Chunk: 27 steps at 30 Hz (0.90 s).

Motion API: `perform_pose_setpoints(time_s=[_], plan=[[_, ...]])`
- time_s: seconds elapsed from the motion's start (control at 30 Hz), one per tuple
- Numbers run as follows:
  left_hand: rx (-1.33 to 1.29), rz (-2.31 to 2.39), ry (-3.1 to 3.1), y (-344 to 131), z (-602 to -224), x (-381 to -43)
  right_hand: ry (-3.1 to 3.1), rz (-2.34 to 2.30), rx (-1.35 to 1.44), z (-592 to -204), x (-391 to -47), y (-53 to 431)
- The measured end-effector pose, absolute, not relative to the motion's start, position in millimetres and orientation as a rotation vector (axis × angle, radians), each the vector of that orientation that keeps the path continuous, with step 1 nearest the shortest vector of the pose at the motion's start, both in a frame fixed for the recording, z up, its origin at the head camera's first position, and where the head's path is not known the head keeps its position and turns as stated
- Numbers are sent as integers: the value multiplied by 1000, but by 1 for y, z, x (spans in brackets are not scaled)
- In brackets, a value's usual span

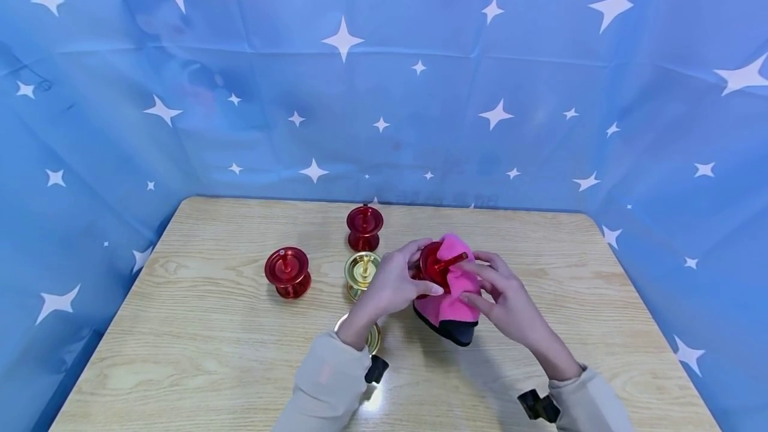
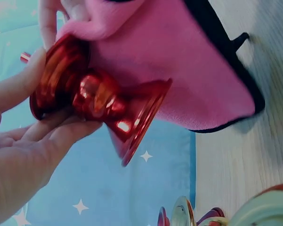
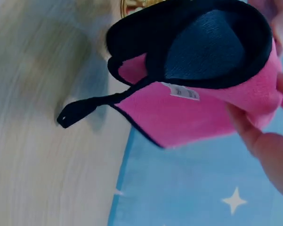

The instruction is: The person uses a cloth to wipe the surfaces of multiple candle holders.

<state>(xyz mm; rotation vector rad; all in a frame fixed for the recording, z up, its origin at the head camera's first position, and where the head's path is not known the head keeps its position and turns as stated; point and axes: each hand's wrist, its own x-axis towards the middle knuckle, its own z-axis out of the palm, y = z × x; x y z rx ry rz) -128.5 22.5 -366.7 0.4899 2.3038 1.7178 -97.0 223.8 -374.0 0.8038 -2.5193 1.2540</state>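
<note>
My left hand (image 1: pixel 399 279) holds a shiny red candle holder (image 1: pixel 433 265) by its dish, thumb on the rim and fingers beneath. The holder is tilted, its spike pointing right in the head view; its narrow waist and flared foot (image 2: pixel 140 117) show in the left wrist view. With my right hand (image 1: pixel 501 292) I pinch a pink cloth (image 1: pixel 459 299), which is bunched against the dish beside the spike. The cloth (image 3: pixel 188 115) has black edging, a dark underside, a small white label and a black hanging loop (image 3: pixel 82 109). Both are raised above the wooden table.
Two more red candle holders (image 1: pixel 288 271) (image 1: pixel 364 227) stand upright on the table (image 1: pixel 198 352), to the left and at the back. A gold one (image 1: pixel 362 271) stands near my left hand, and another gold one (image 1: pixel 373 337) is partly hidden under my left wrist. A blue star-patterned curtain (image 1: pixel 384 85) surrounds the table.
</note>
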Motion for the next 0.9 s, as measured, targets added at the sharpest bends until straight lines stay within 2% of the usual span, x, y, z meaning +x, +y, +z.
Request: perform_pose_setpoints(time_s=[0.17, 0.4, 0.67, 0.9], plan=[[515, 1708, 2328, 23, -368, -129, -2458, 1342, 768, -376, -92, 218], [684, 1604, 2216, 13, -358, -132, -2490, 1281, 778, -371, -96, 226], [723, 1749, 1965, 9, -356, -134, -2468, 1395, 754, -369, -96, 227], [910, 1566, 2208, 6, -356, -135, -2408, 1428, 719, -371, -92, 222]])
